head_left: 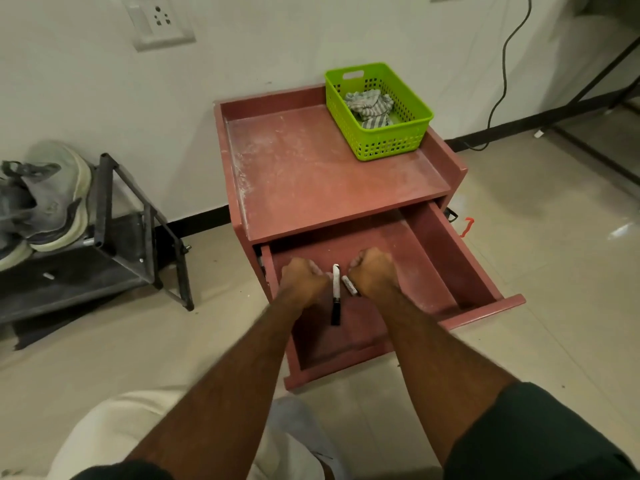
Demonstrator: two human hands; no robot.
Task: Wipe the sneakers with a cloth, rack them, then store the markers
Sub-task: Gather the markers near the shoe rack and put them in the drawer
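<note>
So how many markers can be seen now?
2: one marker at the left hand, another at the right hand, both over the open drawer. More may be hidden.

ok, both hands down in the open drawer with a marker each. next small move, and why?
Probably let go: the left hand and right hand each hold a marker low inside the open drawer. The sneakers already sit on the rack, the cloth in the green basket.

Between the hands lies a white marker (335, 293) with a black cap, and a white one (349, 285) by the right hand. Around them is a dusty red drawer (446, 258); beyond, a lime-green basket (388, 140) holds a grey-and-white striped cloth (369, 109). Far left of the left hand sit grey sneakers (45, 199) with cream soles on a black rack (114, 258).
</note>
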